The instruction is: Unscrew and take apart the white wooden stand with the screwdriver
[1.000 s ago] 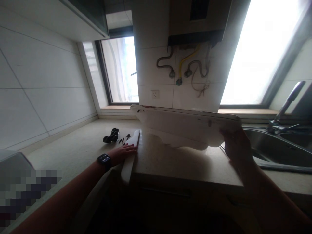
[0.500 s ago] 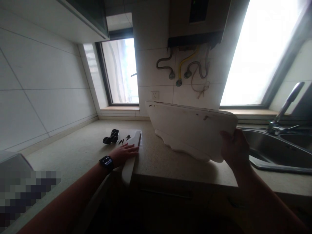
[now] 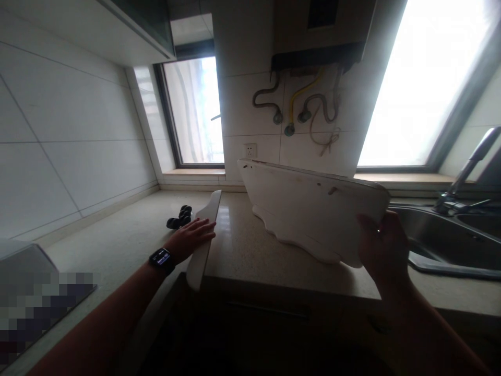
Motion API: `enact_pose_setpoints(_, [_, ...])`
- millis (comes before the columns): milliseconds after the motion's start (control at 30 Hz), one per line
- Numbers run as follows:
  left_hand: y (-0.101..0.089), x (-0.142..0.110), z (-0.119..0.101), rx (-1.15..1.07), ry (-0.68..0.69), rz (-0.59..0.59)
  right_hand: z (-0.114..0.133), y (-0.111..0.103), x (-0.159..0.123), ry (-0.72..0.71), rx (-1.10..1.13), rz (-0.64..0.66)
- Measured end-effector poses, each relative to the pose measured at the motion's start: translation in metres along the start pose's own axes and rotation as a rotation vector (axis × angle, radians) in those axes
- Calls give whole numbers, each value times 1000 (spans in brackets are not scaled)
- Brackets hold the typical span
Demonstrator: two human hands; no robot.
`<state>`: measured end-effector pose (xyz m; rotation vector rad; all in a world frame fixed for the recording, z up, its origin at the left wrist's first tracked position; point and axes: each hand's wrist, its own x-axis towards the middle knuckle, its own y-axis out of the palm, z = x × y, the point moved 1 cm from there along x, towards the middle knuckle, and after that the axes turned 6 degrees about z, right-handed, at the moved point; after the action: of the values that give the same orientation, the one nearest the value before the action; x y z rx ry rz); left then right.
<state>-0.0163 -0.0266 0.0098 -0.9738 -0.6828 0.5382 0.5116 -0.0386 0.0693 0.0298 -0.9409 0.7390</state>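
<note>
My right hand [image 3: 382, 245] grips the right end of a large white panel [image 3: 305, 214], which stands tilted on the counter and leans away at the top. Its lower edge is wavy, and a few dark marks show on its face. My left hand [image 3: 192, 237] lies over the long edge of a narrower white panel [image 3: 202, 256], fingers bent across it and the thumb hidden. That panel is raised on edge, and its near end juts past the counter's front. Just beyond my left hand sit several black rounded parts [image 3: 180, 216], possibly castors.
A steel sink [image 3: 430, 235] with a tap [image 3: 472, 162] is at the right. The stone counter [image 3: 242, 256] runs between the panels. Behind are a wall socket [image 3: 249, 150] and hoses under a wall-mounted unit [image 3: 321, 36]. A grey object [image 3: 27, 261] lies at the left, partly blurred out.
The narrow panel has tipped up onto its edge under my left hand, which has shifted slightly left. The small dark pieces near it are now out of sight. The large panel appears slightly further right.
</note>
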Motion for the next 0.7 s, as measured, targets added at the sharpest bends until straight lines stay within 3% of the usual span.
enact_pose_setpoints(167, [2, -38, 24, -87, -12, 12, 3, 0, -2, -20, -9, 2])
enact_pose_setpoints(367, [11, -78, 36, -87, -49, 72, 11, -3, -5, -16, -17, 0])
enact_pose_setpoints(700, [10, -74, 51, -98, -97, 117, 17, -5, -7, 9, -18, 21])
